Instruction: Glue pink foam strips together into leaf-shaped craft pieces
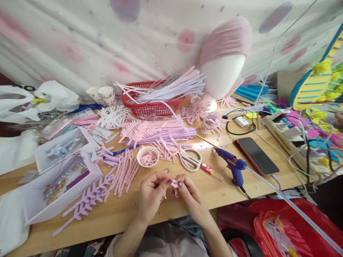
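Note:
A small pale pink piece (174, 183) is pinched between the fingertips of both hands, above the table's front edge. My left hand (154, 194) holds it from the left with thumb and fingers closed. From the right, my right hand (191, 194) grips it the same way. Much of the piece is hidden by the fingers. Just beyond the hands stands a paper cup (148, 157) with pink pieces inside. Scissors with pale handles (190, 160) lie behind my right hand. Twisted pink strips (123, 173) are spread to the left of the cup.
A blue glue gun (234, 166), a red-capped tube (211, 172) and a phone (258, 156) lie at the right. Behind are a red basket (154, 109) of pipe cleaners and a white head form (223, 76). White boxes (34, 200) stand left; a power strip (286, 144) sits far right.

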`<state>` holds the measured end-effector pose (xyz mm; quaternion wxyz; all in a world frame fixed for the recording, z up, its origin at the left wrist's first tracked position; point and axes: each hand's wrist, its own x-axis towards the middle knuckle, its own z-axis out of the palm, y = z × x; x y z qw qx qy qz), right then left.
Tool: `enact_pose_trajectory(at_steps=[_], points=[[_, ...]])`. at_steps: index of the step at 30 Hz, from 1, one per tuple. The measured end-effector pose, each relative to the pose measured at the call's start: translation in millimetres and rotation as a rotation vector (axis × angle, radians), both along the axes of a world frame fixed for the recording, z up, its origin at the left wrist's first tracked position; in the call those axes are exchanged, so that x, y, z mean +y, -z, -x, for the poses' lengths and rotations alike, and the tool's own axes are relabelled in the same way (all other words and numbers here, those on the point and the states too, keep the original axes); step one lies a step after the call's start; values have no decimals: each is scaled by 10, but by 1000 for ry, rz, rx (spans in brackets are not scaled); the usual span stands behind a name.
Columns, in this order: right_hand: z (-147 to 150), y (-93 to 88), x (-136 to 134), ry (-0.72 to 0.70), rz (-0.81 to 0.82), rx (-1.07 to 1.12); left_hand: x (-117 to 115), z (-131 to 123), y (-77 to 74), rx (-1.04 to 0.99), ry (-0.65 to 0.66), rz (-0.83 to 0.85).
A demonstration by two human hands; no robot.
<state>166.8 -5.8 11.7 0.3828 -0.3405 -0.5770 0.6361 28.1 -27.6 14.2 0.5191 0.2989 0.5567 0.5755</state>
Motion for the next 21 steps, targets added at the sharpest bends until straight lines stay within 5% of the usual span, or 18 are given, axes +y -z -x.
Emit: enact_pose_trajectory(at_steps=[5, 21], points=[[3, -7, 0, -14, -79, -115, 15, -2, 1, 0, 34, 26], [42, 27, -20, -41, 37, -59, 47, -42, -54, -74, 108, 42]])
